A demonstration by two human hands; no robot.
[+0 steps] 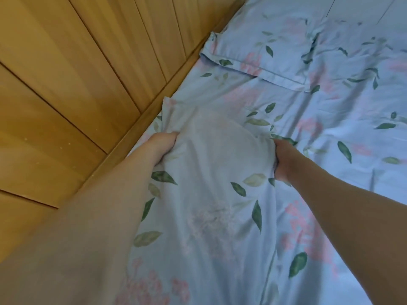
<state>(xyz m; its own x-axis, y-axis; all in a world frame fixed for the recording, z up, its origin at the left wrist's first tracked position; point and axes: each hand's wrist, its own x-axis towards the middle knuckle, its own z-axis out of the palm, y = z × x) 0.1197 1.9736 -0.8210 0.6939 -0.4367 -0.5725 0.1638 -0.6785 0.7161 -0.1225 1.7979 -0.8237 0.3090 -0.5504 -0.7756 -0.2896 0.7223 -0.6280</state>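
Half the frame, on the right, is showing the bed (341, 133), dressed in a creased pale blue sheet with a leaf-and-flower print. Wood panelling (72, 80) is filling the upper left and running diagonally. The bed is butting right against its lower rail, so there's no gap to work from on that side.

The cover (209, 205), same print, is lying lower centre, running from the bottom edge up to mid-frame. A paler side is showing near its top edge, and it's bunching where it's being gripped.

The pillow (259, 56) is sitting upper centre, flat on the sheet, one corner close against the panelling, well apart from the cover's top edge.

The left hand (164, 148) is clamping the cover's top edge at centre left, just beside the panel rail. The right hand (284, 160) is clamping the same edge at centre right. Both fists are closing on fabric with the hands well apart, so the edge is spreading between them rather than folding.

My read: they're holding it wide to draw it straight up toward the pillow and square it along the wall side.
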